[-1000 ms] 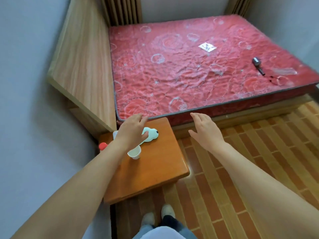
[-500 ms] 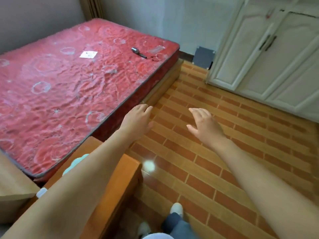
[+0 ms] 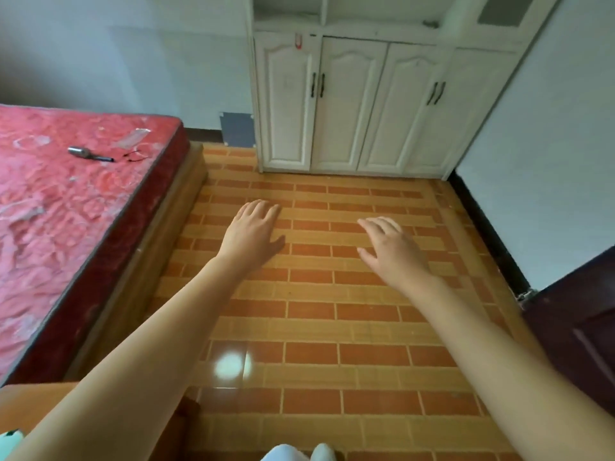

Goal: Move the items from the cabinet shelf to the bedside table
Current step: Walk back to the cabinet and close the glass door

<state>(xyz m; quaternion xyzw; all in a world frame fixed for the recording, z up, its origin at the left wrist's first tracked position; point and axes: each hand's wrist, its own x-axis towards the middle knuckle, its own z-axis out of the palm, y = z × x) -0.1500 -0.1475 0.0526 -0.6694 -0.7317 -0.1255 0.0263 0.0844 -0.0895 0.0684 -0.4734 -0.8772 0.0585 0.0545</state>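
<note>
The room was a small bedroom with an orange-and-tan brick-pattern tiled floor (image 3: pixel 332 294) and pale blue walls. The cabinet (image 3: pixel 352 104), a white one with four shut doors and black handles, stood against the far wall, and above the doors you could just make out its open shelf (image 3: pixel 349 26) at the top edge of the view, too cropped to tell what was on it beyond a small pale something near the right end. The bedside table (image 3: pixel 30 404) was only a wooden corner at the near left, mostly hidden under the left forearm, with a bit of a mint-and-white item (image 3: pixel 10 439) poking in at the very bottom-left edge. Both hands were out over the floor, palms down, holding nothing: the left hand (image 3: pixel 254 232) had its fingers loosely together and relaxed, the right hand (image 3: pixel 391 249) had fingers slightly spread, well apart from the left. Off to the left was a bed with a red patterned mattress (image 3: pixel 66 211) on a wooden frame, and on it near the far corner lay a grey metal tool (image 3: pixel 88 154) with a thin dark loop just beside it. A dark brown door (image 3: pixel 579 327) showed on the near right, and white shoe tips (image 3: pixel 296 454) at the bottom.
</note>
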